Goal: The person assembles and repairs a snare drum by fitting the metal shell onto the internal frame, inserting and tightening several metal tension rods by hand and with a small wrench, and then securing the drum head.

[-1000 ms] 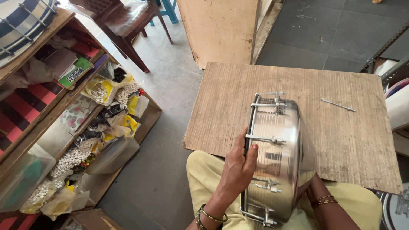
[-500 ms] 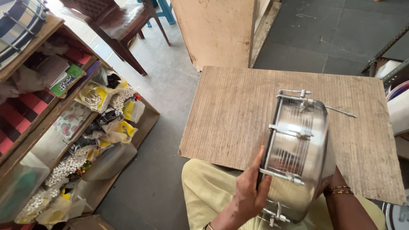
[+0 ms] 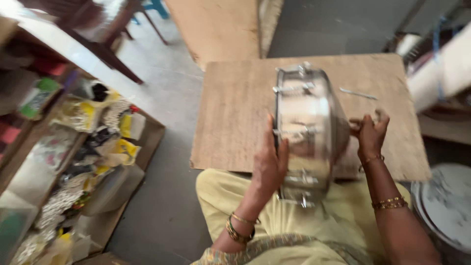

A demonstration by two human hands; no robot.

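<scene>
A shiny metal drum shell with tension rods stands on its edge over my lap and the near edge of a wooden board. My left hand lies flat against the drum's left face, fingers up. On the drum's right side my right hand touches the rim with curled fingers. How firmly it grips is unclear through the blur. A thin metal rod lies on the board beyond the drum.
Open shelves packed with bags of small parts stand at my left. A dark wooden chair and a leaning plywood sheet are farther back. A round white drum head lies at lower right.
The view has swung and the drum now stands more upright and centred. My right hand has come up from under the drum to its right rim. My left hand stays on the left face.
</scene>
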